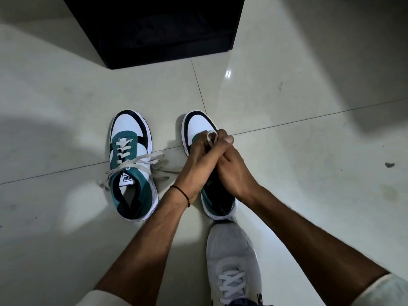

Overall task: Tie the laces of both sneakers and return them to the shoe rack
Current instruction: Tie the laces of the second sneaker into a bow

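Note:
Two white, teal and black sneakers stand side by side on the tiled floor, toes pointing away from me. The left sneaker (pixel 130 164) has its white laces (pixel 136 164) loose and spread to both sides. Over the right sneaker (pixel 199 127) my left hand (pixel 196 166) and my right hand (pixel 231 171) press together, both pinching its white lace (pixel 211 138), which forms a small loop above my fingers. My hands hide most of that shoe's tongue and eyelets.
A black shoe rack or cabinet (pixel 159 32) stands on the floor beyond the sneakers. My own foot in a grey laced shoe (pixel 231 261) rests just behind the right sneaker. Pale glossy tiles (pixel 309 107) surround everything.

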